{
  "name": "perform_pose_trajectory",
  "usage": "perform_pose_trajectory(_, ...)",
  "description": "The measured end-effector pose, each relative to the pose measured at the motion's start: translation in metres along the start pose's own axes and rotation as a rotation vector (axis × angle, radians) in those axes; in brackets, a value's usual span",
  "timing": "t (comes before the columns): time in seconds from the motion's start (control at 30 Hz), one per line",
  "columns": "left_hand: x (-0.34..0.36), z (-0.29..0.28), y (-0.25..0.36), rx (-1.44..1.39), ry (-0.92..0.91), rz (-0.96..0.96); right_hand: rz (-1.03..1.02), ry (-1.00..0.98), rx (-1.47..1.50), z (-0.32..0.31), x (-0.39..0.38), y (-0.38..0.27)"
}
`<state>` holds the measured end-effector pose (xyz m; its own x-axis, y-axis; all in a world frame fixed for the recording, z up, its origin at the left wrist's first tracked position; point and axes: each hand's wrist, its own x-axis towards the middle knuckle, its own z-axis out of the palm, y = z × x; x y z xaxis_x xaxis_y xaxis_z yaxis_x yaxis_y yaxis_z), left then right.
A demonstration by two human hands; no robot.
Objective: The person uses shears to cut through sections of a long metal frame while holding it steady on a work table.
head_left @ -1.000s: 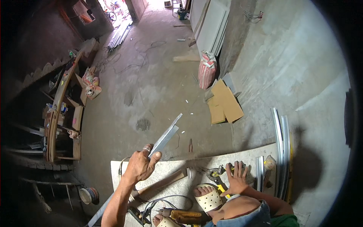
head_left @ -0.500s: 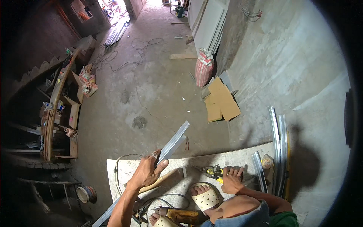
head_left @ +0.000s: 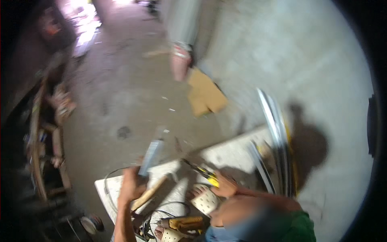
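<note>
Snips [head_left: 201, 172] right of metal channel [head_left: 150, 156], tips angled its way across a gap

Nearest the wearer, a yellow power drill [head_left: 185, 223] lies on the pale board [head_left: 238, 154] between two cream perforated sandals [head_left: 205, 205]. The right hand [head_left: 225, 184] has its fingers wrapped round the snips' yellow handles; blur hides whether the blades are parted. The snips slant away and leftward, tips by the board's far edge. A wooden-handled hammer [head_left: 149, 196] lies between the hands, head toward that edge. The left hand [head_left: 131, 183], the one nearer the board's far-left corner, has its fingers curled on the channel's near end. The channel reaches out past the far edge, its long axis running away from the wearer and leaning slightly right; snips and channel are apart. Beyond, cardboard [head_left: 207, 94] lies before a red-and-white sack [head_left: 180, 64].
</note>
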<state>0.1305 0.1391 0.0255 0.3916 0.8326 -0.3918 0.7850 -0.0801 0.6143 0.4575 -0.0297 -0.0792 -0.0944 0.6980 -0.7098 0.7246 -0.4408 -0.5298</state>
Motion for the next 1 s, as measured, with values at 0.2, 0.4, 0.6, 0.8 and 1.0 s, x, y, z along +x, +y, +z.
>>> perform_pose_trajectory(0.2, 0.001, 0.014, 0.017, -0.125, 0.232, 0.175, 0.092, 0.238, -0.209, 0.050, 0.004, -0.011)
perform_pose_trajectory(0.4, -0.016, 0.008, 0.015, 0.080, 0.322, 0.273, -0.235, 0.943, -0.122, 0.005, -0.024, 0.041)
perform_pose_trajectory(0.6, -0.012, -0.004, 0.031, -0.318, 0.142, 0.068, 0.496, 0.854, -0.493, -0.038, -0.053, 0.169)
perform_pose_trajectory(0.8, -0.016, -0.011, 0.029, -0.487, 0.019, 0.063, 0.373, 0.715, -0.348, -0.069, -0.055, 0.087)
perform_pose_trajectory(1.0, -0.018, -0.028, 0.033, -0.700, -0.030, 0.014, -0.489, 0.865, -0.120, -0.129, -0.016, -0.109)
